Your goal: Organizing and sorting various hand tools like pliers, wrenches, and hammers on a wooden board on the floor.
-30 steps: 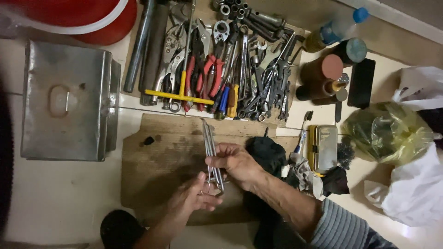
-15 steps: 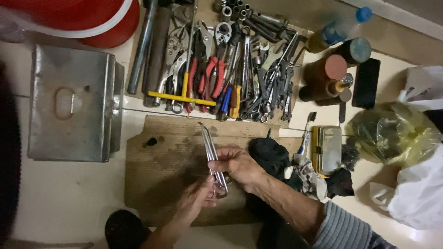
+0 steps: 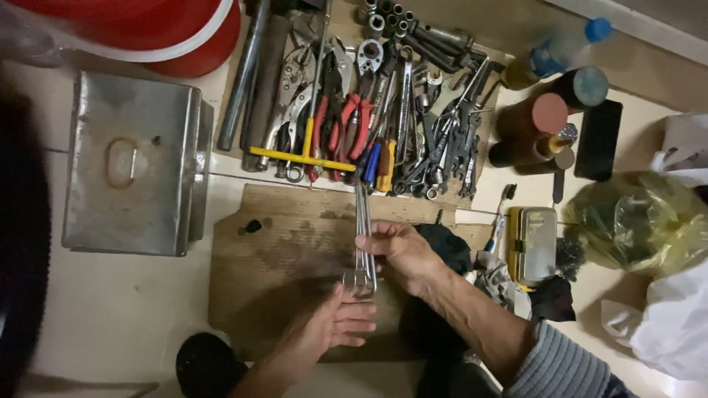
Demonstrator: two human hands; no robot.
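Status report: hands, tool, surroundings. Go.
Right hand grips bundle of long steel wrenches. Left hand open just below it. Cardboard sheet underneath; dark rag beside.

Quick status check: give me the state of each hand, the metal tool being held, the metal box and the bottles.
right hand: closed around the long metal tool
left hand: open, fingers spread just below the tool's lower end
long metal tool: held roughly upright over the cardboard, arms together
metal box: lid shut
blue-capped bottle: capped, lying down
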